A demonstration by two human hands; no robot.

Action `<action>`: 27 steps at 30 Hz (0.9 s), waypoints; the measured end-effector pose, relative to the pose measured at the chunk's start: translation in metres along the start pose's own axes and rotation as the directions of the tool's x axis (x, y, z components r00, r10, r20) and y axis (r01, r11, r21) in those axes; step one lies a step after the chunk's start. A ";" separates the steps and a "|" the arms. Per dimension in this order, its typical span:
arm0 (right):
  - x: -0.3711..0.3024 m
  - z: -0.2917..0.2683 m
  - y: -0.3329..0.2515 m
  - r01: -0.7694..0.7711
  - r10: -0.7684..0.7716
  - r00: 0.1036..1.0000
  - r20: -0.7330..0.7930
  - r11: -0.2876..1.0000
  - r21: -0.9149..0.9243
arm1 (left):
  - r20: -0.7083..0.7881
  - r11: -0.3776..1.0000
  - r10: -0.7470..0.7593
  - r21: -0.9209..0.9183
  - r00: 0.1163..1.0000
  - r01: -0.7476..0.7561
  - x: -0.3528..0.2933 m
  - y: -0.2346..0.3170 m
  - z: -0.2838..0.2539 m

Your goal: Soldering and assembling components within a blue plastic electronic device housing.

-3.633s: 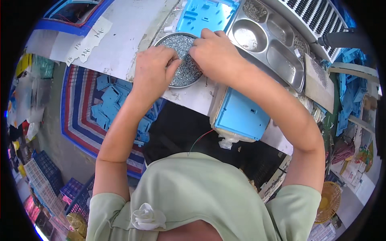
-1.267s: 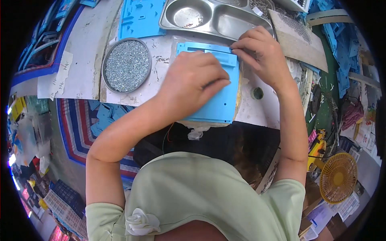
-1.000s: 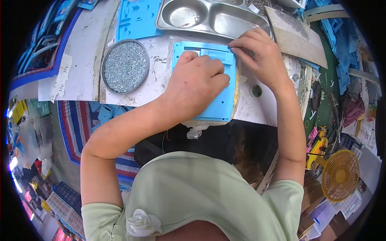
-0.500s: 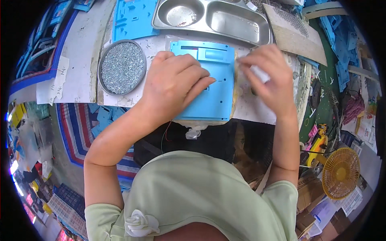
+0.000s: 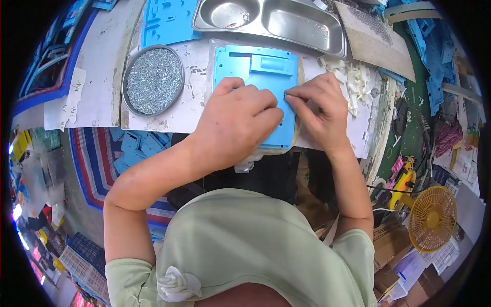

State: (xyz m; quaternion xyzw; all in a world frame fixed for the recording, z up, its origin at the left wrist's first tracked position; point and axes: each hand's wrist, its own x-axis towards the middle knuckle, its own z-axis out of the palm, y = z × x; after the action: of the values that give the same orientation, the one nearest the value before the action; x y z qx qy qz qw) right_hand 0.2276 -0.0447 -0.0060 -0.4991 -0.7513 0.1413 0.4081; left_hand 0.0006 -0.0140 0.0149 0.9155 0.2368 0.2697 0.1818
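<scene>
A light-blue plastic panel [image 5: 276, 79] with a raised rectangular block and small holes lies on a padded support at the table's front edge. My left hand [image 5: 240, 120] rests over its left and lower part, fingers curled and thumb against forefinger; what they hold, if anything, is hidden. At the panel's right edge my right hand [image 5: 323, 110] is closed in a pinch, its fingertips just at a small dark spot. Whether that spot is a hole or a screw I cannot tell. Left of the panel stands a round dish [image 5: 181, 84] full of small silvery screws [image 5: 153, 79].
A steel compartment tray [image 5: 261, 28] stands behind the panel. Small white plastic parts [image 5: 355, 84] lie to the right, near a tan board [image 5: 378, 43]. Another blue panel [image 5: 169, 23] is at the back left. A yellow fan [image 5: 432, 219] stands at lower right.
My right hand has moved left and down to the panel's right edge, uncovering the white parts. My left hand has slid right and down across the panel.
</scene>
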 end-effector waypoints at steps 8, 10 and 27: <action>-0.028 0.003 -0.020 0.067 -0.072 0.997 -0.001 0.934 -0.351 | 0.091 0.989 0.095 0.105 0.991 -0.104 -0.005 0.006 0.006; -0.031 0.003 -0.024 0.027 -0.029 1.000 0.002 0.938 -0.344 | 0.111 0.984 0.104 0.134 0.988 -0.119 -0.004 0.010 0.006; 0.107 -0.072 0.036 -0.065 0.290 0.837 -0.464 0.895 0.441 | -0.088 0.798 -0.456 0.401 0.886 0.450 -0.074 -0.104 -0.078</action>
State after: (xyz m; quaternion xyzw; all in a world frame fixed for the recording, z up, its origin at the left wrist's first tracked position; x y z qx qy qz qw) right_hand 0.2867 0.0507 0.0672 -0.4912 -0.5160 0.1931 0.6746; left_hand -0.1341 0.0479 -0.0019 0.8513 0.4986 0.1569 0.0462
